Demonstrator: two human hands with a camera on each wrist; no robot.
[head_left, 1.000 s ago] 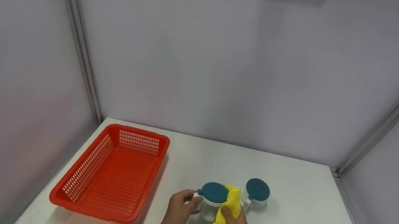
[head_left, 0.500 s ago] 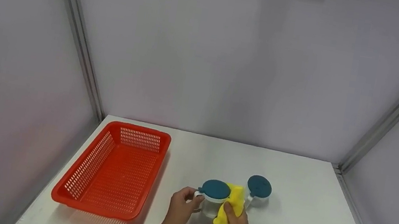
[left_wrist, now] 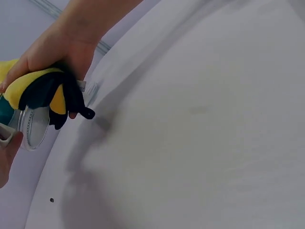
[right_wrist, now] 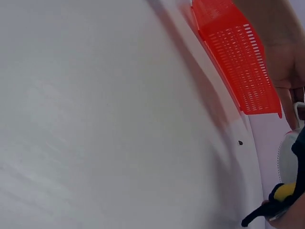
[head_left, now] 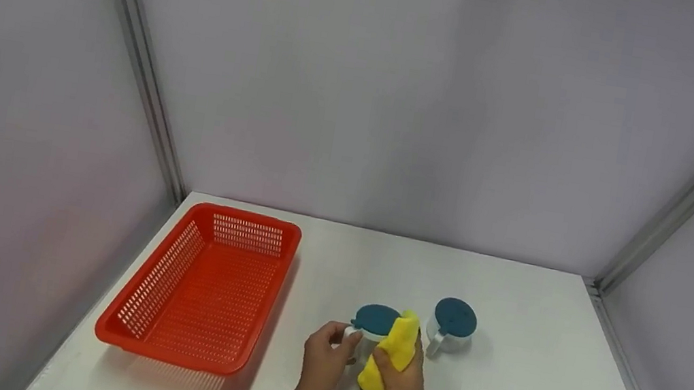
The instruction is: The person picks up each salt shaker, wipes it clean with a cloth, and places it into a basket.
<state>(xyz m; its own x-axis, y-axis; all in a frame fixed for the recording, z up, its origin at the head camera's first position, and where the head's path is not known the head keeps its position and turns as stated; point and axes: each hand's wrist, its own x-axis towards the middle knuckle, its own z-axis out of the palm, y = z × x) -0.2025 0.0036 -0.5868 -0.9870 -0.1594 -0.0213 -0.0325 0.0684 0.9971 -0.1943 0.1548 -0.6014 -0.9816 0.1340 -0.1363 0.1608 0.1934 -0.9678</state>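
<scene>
A clear jar with a teal lid [head_left: 375, 319] and a white handle is in front of me, held by that handle in my left hand [head_left: 323, 360]. Its round base [left_wrist: 35, 128] shows in the left wrist view, lifted off the table. My right hand [head_left: 407, 381] grips a bunched cloth [head_left: 393, 353], yellow on one side and dark on the other, and presses it round the jar's right side. The cloth hides much of that side. A second jar [head_left: 455, 320] of the same kind stands upright, behind and right of my right hand.
A red perforated plastic basket [head_left: 211, 298] sits on the left of the white table [head_left: 531, 388], with nothing seen inside. Pale wall panels [head_left: 403, 93] with grey metal corner strips enclose the table at the back and sides.
My right hand has shifted slightly left with the cloth, which now covers more of the jar's front and lid edge. The left hand keeps the handle. The head view has tilted down a little.
</scene>
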